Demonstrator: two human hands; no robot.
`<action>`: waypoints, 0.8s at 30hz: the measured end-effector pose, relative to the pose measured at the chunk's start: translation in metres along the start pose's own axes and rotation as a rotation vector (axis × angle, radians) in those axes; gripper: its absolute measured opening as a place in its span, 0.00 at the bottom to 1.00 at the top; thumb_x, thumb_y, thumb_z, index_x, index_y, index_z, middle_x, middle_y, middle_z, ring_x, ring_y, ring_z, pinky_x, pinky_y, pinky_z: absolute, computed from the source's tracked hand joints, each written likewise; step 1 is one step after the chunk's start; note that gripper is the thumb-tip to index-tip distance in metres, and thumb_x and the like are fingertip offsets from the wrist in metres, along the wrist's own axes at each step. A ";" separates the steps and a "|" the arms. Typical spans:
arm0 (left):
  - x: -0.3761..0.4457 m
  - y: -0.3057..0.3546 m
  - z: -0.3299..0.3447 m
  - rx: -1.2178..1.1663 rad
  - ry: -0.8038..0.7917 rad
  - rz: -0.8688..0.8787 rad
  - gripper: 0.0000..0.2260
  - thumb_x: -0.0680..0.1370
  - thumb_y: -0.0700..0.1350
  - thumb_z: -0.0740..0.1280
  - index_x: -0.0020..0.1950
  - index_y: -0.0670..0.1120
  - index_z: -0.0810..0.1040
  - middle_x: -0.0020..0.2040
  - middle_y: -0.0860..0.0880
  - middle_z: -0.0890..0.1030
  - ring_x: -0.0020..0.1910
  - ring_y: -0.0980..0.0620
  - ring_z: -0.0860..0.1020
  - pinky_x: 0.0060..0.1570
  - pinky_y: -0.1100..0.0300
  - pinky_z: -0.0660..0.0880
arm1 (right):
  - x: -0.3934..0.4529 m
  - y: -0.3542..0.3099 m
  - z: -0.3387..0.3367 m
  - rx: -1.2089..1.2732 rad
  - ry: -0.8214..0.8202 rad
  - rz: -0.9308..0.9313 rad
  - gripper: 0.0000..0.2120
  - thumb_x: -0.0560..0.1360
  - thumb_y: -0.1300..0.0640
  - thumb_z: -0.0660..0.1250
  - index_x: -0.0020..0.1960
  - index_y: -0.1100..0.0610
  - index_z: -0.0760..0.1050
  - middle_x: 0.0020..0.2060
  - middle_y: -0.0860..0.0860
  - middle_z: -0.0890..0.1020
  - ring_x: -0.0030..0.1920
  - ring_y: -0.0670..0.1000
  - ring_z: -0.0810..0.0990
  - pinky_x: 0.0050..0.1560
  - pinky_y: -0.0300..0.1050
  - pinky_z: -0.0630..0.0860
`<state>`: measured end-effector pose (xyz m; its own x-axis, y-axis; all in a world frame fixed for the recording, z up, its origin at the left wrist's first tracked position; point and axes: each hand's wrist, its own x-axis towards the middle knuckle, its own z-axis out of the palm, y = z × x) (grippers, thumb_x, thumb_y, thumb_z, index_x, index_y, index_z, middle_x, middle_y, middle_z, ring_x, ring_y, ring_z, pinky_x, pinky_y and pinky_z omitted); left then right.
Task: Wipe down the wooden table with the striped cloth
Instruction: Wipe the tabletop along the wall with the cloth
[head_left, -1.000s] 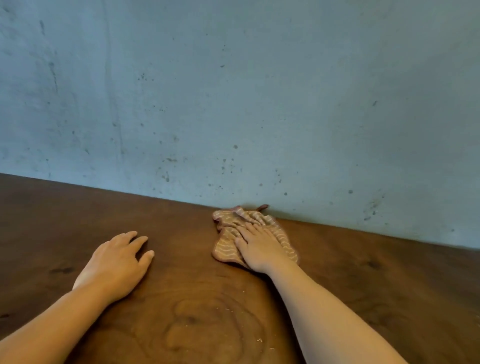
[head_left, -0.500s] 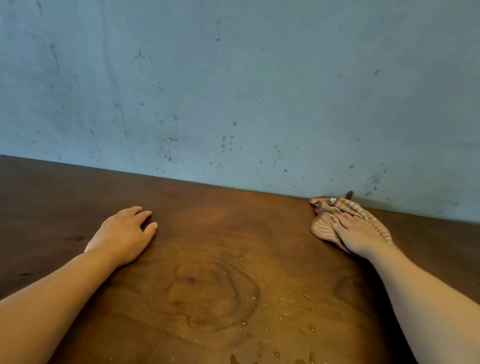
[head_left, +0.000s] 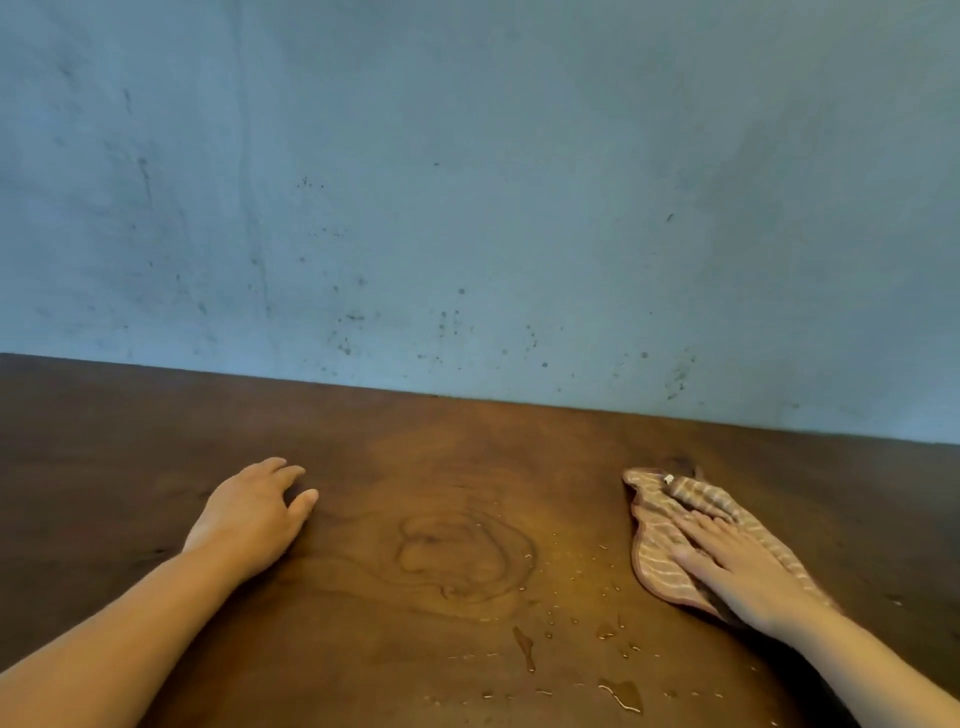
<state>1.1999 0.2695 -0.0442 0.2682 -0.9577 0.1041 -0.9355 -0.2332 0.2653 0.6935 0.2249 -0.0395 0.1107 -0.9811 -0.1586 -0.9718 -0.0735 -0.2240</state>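
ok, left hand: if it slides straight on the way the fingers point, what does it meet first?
Bare table, then probably the wall. The left hand points up and slightly right; nothing lies in that line. The cloth is well off to the right.

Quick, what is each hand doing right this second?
Left hand: open, empty, resting palm down on the wooden table.
Right hand: open, fingers spread flat, pressing down on the striped cloth, not gripping it.

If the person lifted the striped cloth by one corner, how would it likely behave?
The striped cloth would probably droop limply: it already lies rumpled and folded under the right hand. It looks thin, so likely light, though the water drops on the wooden table may have dampened it.
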 end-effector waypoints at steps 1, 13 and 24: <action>-0.008 -0.007 -0.002 0.005 0.006 0.000 0.25 0.81 0.59 0.56 0.76 0.51 0.63 0.77 0.51 0.62 0.75 0.51 0.61 0.73 0.54 0.60 | -0.006 -0.003 -0.004 0.064 0.025 0.048 0.34 0.75 0.30 0.44 0.78 0.41 0.57 0.78 0.43 0.57 0.78 0.48 0.53 0.76 0.47 0.46; -0.033 -0.029 0.012 -0.009 0.026 -0.025 0.24 0.82 0.58 0.50 0.77 0.53 0.61 0.77 0.50 0.60 0.76 0.51 0.58 0.74 0.52 0.57 | 0.040 -0.174 0.054 -0.162 0.100 -0.032 0.28 0.83 0.41 0.39 0.81 0.48 0.46 0.80 0.49 0.46 0.80 0.54 0.45 0.78 0.56 0.42; -0.033 -0.031 0.008 0.017 -0.005 -0.022 0.22 0.83 0.53 0.50 0.77 0.53 0.59 0.78 0.51 0.58 0.76 0.52 0.57 0.74 0.55 0.56 | 0.000 -0.301 0.083 -0.096 0.011 -0.448 0.27 0.84 0.42 0.42 0.81 0.48 0.48 0.80 0.47 0.47 0.80 0.49 0.44 0.77 0.50 0.39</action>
<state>1.2185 0.3073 -0.0638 0.2881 -0.9530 0.0939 -0.9330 -0.2572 0.2516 1.0032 0.2620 -0.0523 0.5228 -0.8506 -0.0565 -0.8436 -0.5067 -0.1776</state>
